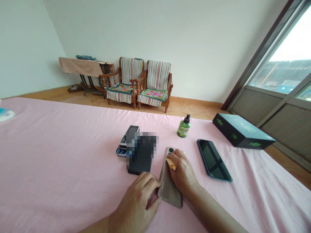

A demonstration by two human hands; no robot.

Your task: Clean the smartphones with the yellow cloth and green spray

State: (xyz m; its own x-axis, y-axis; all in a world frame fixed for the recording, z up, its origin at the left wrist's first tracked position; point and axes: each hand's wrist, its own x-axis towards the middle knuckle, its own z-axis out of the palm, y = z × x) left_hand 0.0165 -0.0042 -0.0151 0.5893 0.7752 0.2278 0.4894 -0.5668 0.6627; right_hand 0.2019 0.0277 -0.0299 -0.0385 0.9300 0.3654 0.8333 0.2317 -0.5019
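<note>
A gold-grey smartphone (170, 191) lies back side up on the pink sheet, its camera at the far end. My right hand (182, 172) is closed on a folded yellow cloth (171, 164) and presses it against the phone's back near the camera. With thumb and fingers, my left hand (139, 198) grips the phone's lower left edge. Just left of it lies a black phone (140, 163), partly blurred out by pixels. Beside that, a keypad phone (132, 131) rests on top of other phones. A smartphone with a dark glossy screen (215, 160) lies to the right.
A green spray bottle (183, 129) stands upright beyond the phones. Farther right sits a black box with green lettering (243, 131). Past the edge of the pink sheet (60, 145) are two wooden armchairs (155, 82) and a cloth-covered table (81, 66) along the wall.
</note>
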